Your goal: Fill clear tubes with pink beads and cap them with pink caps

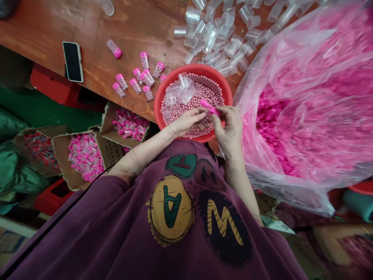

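Over a red basin (159,97) of small pink beads (201,83), my two hands meet. My right hand (229,126) is closed, pinching a bright pink plastic cap (214,111) between thumb and fingers. From the left, my left hand (189,119) reaches in with its fingers pressed together against the pink pieces; what lies inside its grip is hidden. Just beyond the fingertips a second pink piece (205,103) sticks out. Several clear plastic tubes (183,91) rest on the beads inside the basin.
Filled pink-capped bottles (147,77) and a phone (72,62) lie on the wooden table (96,23). Loose clear tubes (212,37) pile up behind the basin. A large plastic bag (309,116) of pink caps stands right. Cardboard boxes (109,155) sit lower left; another person's arm (335,241) shows lower right.
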Demonstrator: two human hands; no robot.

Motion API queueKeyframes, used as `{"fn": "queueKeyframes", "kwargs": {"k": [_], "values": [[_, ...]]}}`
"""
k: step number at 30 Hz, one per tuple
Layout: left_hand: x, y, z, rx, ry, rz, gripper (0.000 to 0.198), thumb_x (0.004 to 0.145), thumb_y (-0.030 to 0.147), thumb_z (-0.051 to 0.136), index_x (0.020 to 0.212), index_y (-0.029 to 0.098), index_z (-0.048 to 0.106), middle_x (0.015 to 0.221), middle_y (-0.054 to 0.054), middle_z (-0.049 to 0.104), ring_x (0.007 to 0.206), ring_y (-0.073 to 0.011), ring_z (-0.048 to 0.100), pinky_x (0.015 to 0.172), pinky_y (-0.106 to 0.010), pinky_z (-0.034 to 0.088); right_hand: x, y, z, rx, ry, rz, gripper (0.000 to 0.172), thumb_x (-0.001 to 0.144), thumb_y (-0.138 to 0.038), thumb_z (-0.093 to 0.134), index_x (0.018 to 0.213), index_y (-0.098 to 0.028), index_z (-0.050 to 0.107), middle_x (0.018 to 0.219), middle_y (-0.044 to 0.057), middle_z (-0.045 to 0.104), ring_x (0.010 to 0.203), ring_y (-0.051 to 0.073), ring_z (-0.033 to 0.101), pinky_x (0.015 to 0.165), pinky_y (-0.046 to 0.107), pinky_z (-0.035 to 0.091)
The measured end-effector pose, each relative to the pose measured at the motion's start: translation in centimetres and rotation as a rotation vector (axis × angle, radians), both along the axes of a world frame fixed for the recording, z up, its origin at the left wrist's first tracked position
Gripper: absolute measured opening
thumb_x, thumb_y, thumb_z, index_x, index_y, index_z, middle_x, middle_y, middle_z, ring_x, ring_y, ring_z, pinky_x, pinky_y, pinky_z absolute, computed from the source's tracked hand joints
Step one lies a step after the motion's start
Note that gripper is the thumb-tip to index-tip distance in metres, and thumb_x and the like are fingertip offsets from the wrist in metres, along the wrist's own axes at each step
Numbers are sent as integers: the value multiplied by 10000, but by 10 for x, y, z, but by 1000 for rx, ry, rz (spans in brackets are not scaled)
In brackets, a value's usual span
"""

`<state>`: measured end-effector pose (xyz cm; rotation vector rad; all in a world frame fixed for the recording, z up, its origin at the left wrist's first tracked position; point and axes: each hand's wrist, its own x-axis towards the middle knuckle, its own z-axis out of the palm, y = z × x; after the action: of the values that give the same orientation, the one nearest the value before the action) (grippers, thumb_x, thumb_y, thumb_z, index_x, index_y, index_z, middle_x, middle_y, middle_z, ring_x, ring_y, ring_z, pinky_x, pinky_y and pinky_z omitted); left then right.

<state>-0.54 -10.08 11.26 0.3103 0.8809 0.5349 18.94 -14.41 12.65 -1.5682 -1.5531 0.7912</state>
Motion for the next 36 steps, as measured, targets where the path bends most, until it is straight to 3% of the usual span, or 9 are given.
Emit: {"fn": "queueKeyframes", "kwargs": {"k": [3,10,18,22,26,29,32,34,36], "values": [[-3,-2,-4,14,10,-3,133,1071,281,879,1154,198,818,1023,-18,855,854,-131,799,802,-256,589,0,-5,-1,-48,41,9,329,1182,-589,673,1252,-294,803,1210,73,829,1156,277,810,1074,541,706],[-5,-2,-2,40,52,-28,138,1081,295,872,1141,182,819,1053,-34,832,879,-133,796,885,-290,614,-7,-5,-8,-51,51,-61,330,1137,-576,768,1264,-277,828,1210,82,825,1095,270,809,1023,516,715],[5,-7,12,38,61,52,38,1123,194,787,1150,173,803,904,9,766,731,-78,689,718,-215,537,-16,-6,-13,-7,-7,-132,331,1122,-563,733,1129,-264,876,1066,68,827,1000,255,804,946,486,728],[11,-12,16,-13,81,128,54,1145,174,752,1160,170,804,908,11,767,734,-65,671,747,-200,539,-18,-12,-16,-26,-38,-85,354,1177,-530,631,1221,-270,866,1181,113,820,1136,296,813,1108,578,717],[11,-11,20,-1,79,147,58,1147,223,781,1119,180,810,877,29,745,747,-53,658,777,-178,533,-18,-21,-6,-61,-33,-1,366,1195,-518,603,1389,-324,845,1382,142,785,1374,367,778,1274,693,642],[3,-7,24,32,72,88,139,1070,295,907,1079,182,825,907,14,772,789,-71,685,810,-207,546,-16,-23,-3,-68,41,-7,382,1178,-604,647,1317,-326,870,1314,122,803,1307,352,801,1233,675,667],[-5,-3,29,90,39,-83,221,998,334,987,1017,164,846,898,-14,786,747,-92,679,780,-263,536,-13,-14,-12,-120,229,-123,513,1160,-742,620,1227,-302,874,1174,84,831,1138,291,826,1124,589,724],[-7,-2,32,122,14,-213,265,955,351,1024,967,154,847,857,-19,777,688,-91,651,739,-284,520,-12,-5,-20,-236,378,-140,608,1144,-814,596,1289,-287,862,1165,76,847,1086,270,830,1069,546,746],[-6,-3,33,111,8,-260,302,920,359,1050,923,149,834,826,-17,772,656,-83,631,707,-281,510,-12,3,-24,-312,445,-92,663,1132,-839,604,1372,-270,847,1165,79,853,1053,267,831,1015,525,758]]}}
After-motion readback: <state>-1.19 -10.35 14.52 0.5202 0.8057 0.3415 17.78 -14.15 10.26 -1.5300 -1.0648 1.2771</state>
